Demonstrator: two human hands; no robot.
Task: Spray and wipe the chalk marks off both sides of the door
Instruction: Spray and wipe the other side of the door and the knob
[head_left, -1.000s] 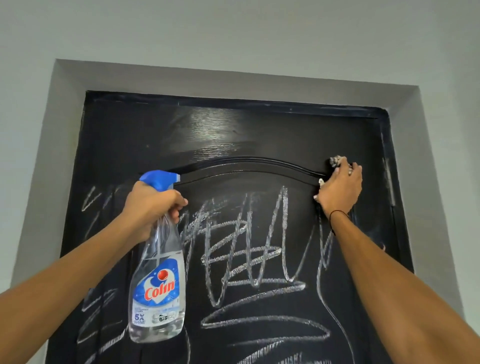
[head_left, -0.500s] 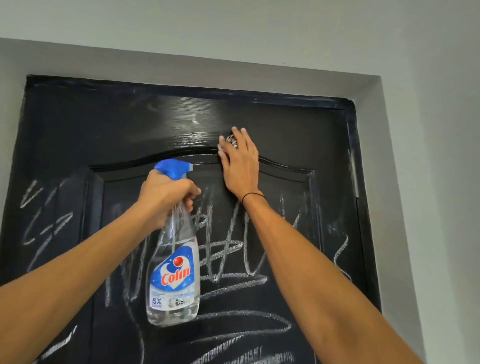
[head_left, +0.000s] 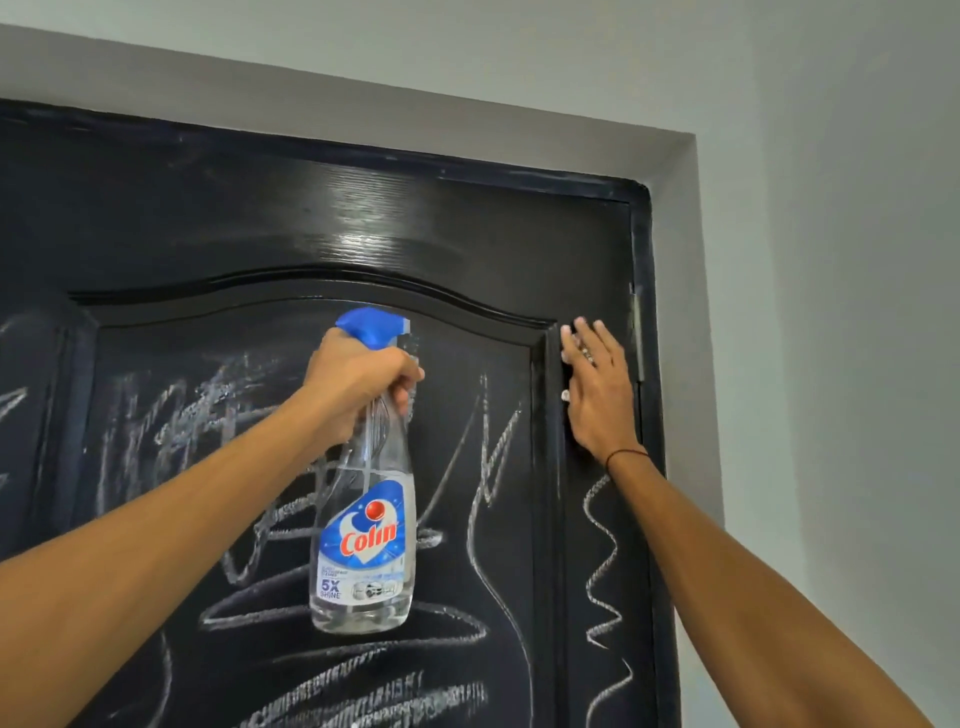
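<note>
Black door (head_left: 467, 228), white chalk marks (head_left: 602, 561), and two hands busy cleaning.

Head view: the left hand (head_left: 358, 379) is curled tight round the neck of the spray bottle (head_left: 366, 519), with a finger at the blue trigger (head_left: 371, 325), so it looks ready to squirt the middle panel, where most of the scribbles are. The bottle hangs upright in front of the door. The right hand (head_left: 597, 389) lies flat with fingers straight, pressed on the right strip of the door just above a wiggly chalk line. Something small and pale peeks out under the fingers, likely a wipe, but I cannot tell for sure. The top of the door looks shiny and free of chalk. Lots of chalk is left lower down.
</note>
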